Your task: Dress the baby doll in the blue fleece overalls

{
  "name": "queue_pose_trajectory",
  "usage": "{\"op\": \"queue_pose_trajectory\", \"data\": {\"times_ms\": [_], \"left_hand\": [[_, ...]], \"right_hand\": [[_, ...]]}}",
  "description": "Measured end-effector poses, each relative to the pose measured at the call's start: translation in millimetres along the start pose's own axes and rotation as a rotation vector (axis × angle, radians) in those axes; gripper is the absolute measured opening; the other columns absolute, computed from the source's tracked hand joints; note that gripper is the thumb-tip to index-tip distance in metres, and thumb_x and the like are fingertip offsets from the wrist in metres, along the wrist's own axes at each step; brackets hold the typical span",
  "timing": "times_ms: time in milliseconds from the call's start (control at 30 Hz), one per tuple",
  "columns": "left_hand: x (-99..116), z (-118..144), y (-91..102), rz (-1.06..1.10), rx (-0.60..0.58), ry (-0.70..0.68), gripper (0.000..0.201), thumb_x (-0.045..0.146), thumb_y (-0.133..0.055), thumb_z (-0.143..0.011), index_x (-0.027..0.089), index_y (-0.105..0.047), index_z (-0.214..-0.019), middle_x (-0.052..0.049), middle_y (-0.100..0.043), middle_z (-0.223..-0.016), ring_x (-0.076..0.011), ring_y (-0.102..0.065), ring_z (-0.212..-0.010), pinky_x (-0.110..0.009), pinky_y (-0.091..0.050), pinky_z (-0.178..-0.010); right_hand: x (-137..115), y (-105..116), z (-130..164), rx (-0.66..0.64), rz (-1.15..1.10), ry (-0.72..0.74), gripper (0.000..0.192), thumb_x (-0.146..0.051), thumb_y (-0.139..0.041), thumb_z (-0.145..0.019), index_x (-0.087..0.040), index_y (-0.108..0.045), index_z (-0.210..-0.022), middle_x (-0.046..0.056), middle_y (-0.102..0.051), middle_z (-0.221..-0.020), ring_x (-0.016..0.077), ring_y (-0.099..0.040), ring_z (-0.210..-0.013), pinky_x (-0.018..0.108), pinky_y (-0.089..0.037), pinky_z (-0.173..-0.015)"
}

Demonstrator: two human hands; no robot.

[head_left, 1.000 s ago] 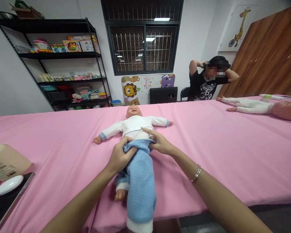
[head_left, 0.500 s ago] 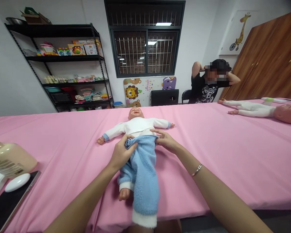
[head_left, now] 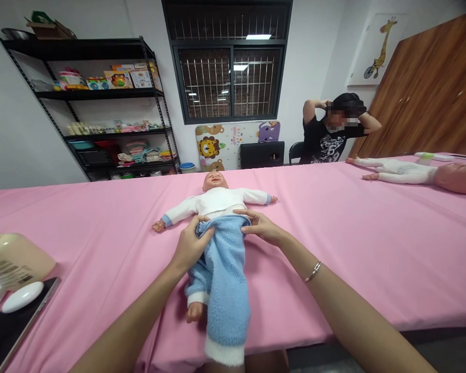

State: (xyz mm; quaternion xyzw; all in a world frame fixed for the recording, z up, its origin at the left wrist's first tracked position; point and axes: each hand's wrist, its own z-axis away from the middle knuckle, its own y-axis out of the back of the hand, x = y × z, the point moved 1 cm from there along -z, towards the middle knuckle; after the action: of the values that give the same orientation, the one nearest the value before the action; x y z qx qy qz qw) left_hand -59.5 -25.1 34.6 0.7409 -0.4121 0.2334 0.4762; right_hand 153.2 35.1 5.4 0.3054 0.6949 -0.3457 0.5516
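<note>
Baby doll (head_left: pixel 215 207) lying face-up on the pink table cover (head_left: pixel 353 233), head pointing away from the viewer, arms spread; all positions below are being given relative to this doll. Nearest the viewer, one leg of the blue fleece trousers (head_left: pixel 225 274) is hanging over the table edge just below the doll's bare foot (head_left: pixel 194 312). At the doll's waist, the left hand (head_left: pixel 190 243) is gripping the trouser waistband, fingers curled shut on the fleece, while the right hand (head_left: pixel 261 228), a bracelet (head_left: pixel 312 271) showing on its wrist, is pinching the waistband on the opposite side. Well to the left of the doll, a beige bottle (head_left: pixel 11 259) and a white oval object (head_left: pixel 21 296) are lying near the table's edge. Far right of the doll, a second doll (head_left: pixel 415 173) is resting on the cover. Beyond the doll, a seated person (head_left: pixel 328 134) is raising both arms to the head; behind, left, a black shelf unit (head_left: pixel 101 103) is standing.
</note>
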Motion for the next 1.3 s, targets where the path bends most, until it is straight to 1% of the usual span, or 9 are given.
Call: {"op": "queue_pose_trajectory", "data": {"times_ms": [100, 233, 333, 833, 967, 1033, 1133, 1200, 1300], "left_hand": [[-0.5, 0.1, -0.6, 0.005, -0.019, -0.001, 0.022, 0.036, -0.051, -0.079, 0.020, -0.053, -0.094, 0.001, -0.061, -0.091, -0.0161, -0.057, -0.086, -0.025, -0.041, -0.078], [-0.4, 0.2, -1.0, 0.014, -0.043, 0.000, 0.021, 0.035, -0.051, -0.080, 0.020, -0.052, -0.094, 0.001, -0.060, -0.091, -0.0154, -0.056, -0.084, -0.024, -0.041, -0.077], [0.4, 0.4, -0.9, 0.009, -0.051, -0.005, 0.021, 0.035, -0.051, -0.080, 0.020, -0.052, -0.095, 0.001, -0.061, -0.091, -0.0159, -0.057, -0.084, -0.024, -0.041, -0.077], [3.2, 0.6, 1.0, -0.044, -0.066, -0.012, 0.024, 0.038, -0.050, -0.080, 0.021, -0.052, -0.096, 0.001, -0.061, -0.092, -0.0169, -0.058, -0.084, -0.027, -0.043, -0.079], [5.4, 0.7, 2.8, -0.036, -0.217, -0.113, 0.044, 0.046, -0.059, -0.074, 0.020, -0.050, -0.109, -0.004, -0.060, -0.108, -0.0223, -0.054, -0.100, -0.033, -0.042, -0.088], [5.9, 0.4, 2.6, -0.125, -0.310, -0.163, 0.057, 0.050, -0.066, -0.066, 0.021, -0.050, -0.112, -0.006, -0.058, -0.111, -0.0256, -0.052, -0.103, -0.036, -0.041, -0.088], [6.1, -1.8, 0.3, -0.294, -0.373, -0.186, 0.042, 0.055, -0.060, -0.068, 0.018, -0.056, -0.088, -0.003, -0.061, -0.086, -0.0226, -0.054, -0.084, -0.033, -0.042, -0.073], [7.1, -5.0, -2.1, -0.327, -0.377, -0.201, 0.036, 0.054, -0.052, -0.076, 0.018, -0.052, -0.075, -0.001, -0.057, -0.073, -0.0178, -0.052, -0.071, -0.029, -0.040, -0.065], [9.3, -14.8, -5.7, -0.316, -0.315, -0.218, 0.027, 0.045, -0.047, -0.082, 0.018, -0.050, -0.076, 0.000, -0.057, -0.075, -0.0161, -0.052, -0.071, -0.027, -0.039, -0.065]], "right_hand": [[-0.9, -1.2, -0.4, -0.006, 0.042, 0.022, 0.055, -0.024, -0.075, -0.060, -0.022, -0.058, -0.112, 0.001, -0.058, -0.097, 0.0132, -0.054, -0.086, 0.028, -0.047, -0.074], [-2.8, -4.0, 0.1, 0.012, 0.105, 0.038, 0.031, -0.028, -0.075, -0.061, -0.016, -0.063, -0.086, -0.001, -0.057, -0.077, 0.0119, -0.053, -0.072, 0.027, -0.045, -0.067], [-2.2, -4.8, 0.2, 0.047, 0.144, 0.039, 0.024, -0.031, -0.073, -0.061, -0.015, -0.060, -0.073, -0.003, -0.053, -0.068, 0.0110, -0.051, -0.064, 0.027, -0.043, -0.062], [2.0, -2.7, -2.5, 0.082, 0.155, 0.038, 0.024, -0.033, -0.072, -0.061, -0.017, -0.061, -0.077, -0.002, -0.054, -0.068, 0.0118, -0.051, -0.065, 0.026, -0.042, -0.062], [6.0, -1.3, -4.3, 0.115, 0.148, 0.044, 0.023, -0.032, -0.070, -0.062, -0.017, -0.061, -0.078, -0.002, -0.055, -0.069, 0.0118, -0.051, -0.065, 0.027, -0.042, -0.062], [9.3, -0.5, -6.6, 0.171, 0.134, 0.073, 0.020, -0.030, -0.068, -0.063, -0.017, -0.060, -0.076, -0.001, -0.058, -0.074, 0.0116, -0.052, -0.066, 0.027, -0.042, -0.063], [13.2, -0.3, -10.1, 0.302, 0.111, 0.121, 0.017, -0.028, -0.067, -0.061, -0.017, -0.057, -0.069, 0.003, -0.058, -0.106, 0.0144, -0.055, -0.081, 0.028, -0.043, -0.069], [13.9, -1.5, -11.6, 0.378, 0.127, 0.155, 0.017, -0.029, -0.067, -0.059, -0.016, -0.056, -0.065, 0.005, -0.048, -0.126, 0.0191, -0.054, -0.098, 0.029, -0.043, -0.076], [12.9, -3.7, -12.2, 0.444, 0.168, 0.221, 0.016, -0.027, -0.066, -0.059, -0.016, -0.056, -0.066, 0.006, -0.041, -0.133, 0.0215, -0.048, -0.109, 0.030, -0.042, -0.081]]}}
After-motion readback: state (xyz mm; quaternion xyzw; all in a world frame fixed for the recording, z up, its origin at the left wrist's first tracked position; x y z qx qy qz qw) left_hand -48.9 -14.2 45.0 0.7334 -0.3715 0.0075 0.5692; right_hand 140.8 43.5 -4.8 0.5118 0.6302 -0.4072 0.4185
